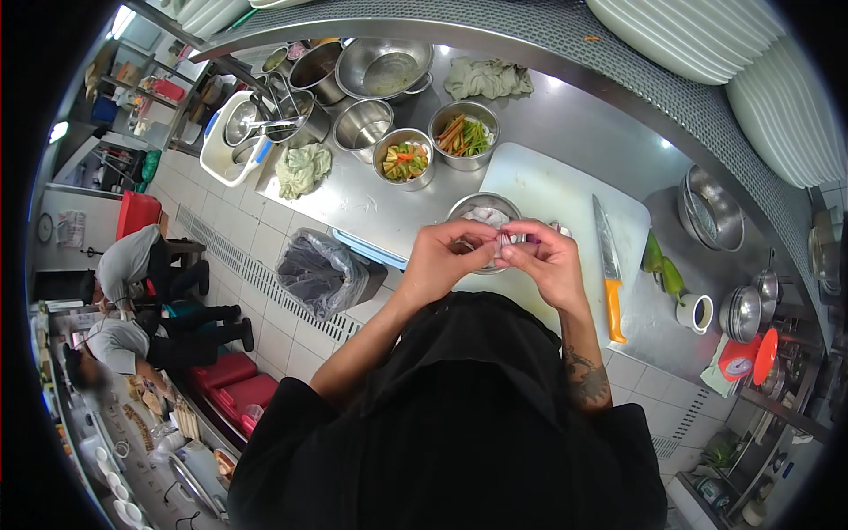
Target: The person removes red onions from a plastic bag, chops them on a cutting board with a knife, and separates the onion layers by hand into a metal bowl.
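Note:
My left hand (pixel 449 256) and my right hand (pixel 549 258) meet over a round metal bowl (pixel 461 206), fingertips pinched together. Between them is a small piece of red onion (pixel 505 238), gripped from both sides. Pale onion pieces (pixel 488 215) lie in the bowl, partly covered by my fingers. More purple onion shows behind my right fingers, mostly hidden. The bowl stands at the left part of a white cutting board (pixel 565 177). To the right of my right hand lies a knife (pixel 612 296) with an orange handle, its blade pointing away from me.
Metal pots of cut vegetables (pixel 405 183) and carrot sticks with greens (pixel 463 159) stand beyond the board. Green peppers (pixel 663 272) and a white cup (pixel 695 313) are at right. A lined bin (pixel 322 274) stands left. Two people work at far left. A shelf overhangs the counter.

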A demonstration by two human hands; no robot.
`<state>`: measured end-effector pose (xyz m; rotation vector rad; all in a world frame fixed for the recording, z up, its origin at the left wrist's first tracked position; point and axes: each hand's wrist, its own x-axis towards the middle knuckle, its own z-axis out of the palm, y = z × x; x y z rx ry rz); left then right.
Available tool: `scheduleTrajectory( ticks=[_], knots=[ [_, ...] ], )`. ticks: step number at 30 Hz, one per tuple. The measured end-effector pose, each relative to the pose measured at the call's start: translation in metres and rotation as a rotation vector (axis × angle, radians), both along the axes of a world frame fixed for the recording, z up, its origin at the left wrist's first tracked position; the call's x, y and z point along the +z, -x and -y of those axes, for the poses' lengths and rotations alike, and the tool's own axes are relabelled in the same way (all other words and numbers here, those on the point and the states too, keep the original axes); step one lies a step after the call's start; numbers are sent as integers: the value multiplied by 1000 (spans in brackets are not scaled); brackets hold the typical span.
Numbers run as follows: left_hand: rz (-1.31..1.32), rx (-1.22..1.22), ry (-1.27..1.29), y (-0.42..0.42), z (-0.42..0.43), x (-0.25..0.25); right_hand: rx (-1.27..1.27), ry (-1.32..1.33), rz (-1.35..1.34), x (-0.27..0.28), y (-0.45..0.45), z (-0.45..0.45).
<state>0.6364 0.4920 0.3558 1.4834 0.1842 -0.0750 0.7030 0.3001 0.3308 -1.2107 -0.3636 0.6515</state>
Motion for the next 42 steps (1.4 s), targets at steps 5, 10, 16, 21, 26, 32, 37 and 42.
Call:
scheduleTrajectory(
  ticks=[5, 10, 16, 21, 26, 32, 37, 42],
  knots=[
    [64, -29, -81, 0, 0, -1, -40, 4, 3, 0, 1, -4],
    [119, -49, -297, 2, 1, 1, -31, -21, -34, -4, 2, -4],
    [100, 2, -160, 5, 1, -5, -1, -103, -68, -7, 2, -5],
    [148, 34, -253, 4, 3, 3, -6, -74, -21, 1, 2, -4],
    [130, 70, -185, 5, 5, -5, 20, -72, -2, 0, 3, -4],
    [110, 26, -207, 6, 5, -1, -29, -90, 57, -4, 7, -9],
    [123, 52, -430, -4, -2, 1, -55, -58, 24, -12, 1, -4],
    [156, 39, -339, -3, -3, 1, -73, 7, 56, -11, 2, 0]
  ],
)
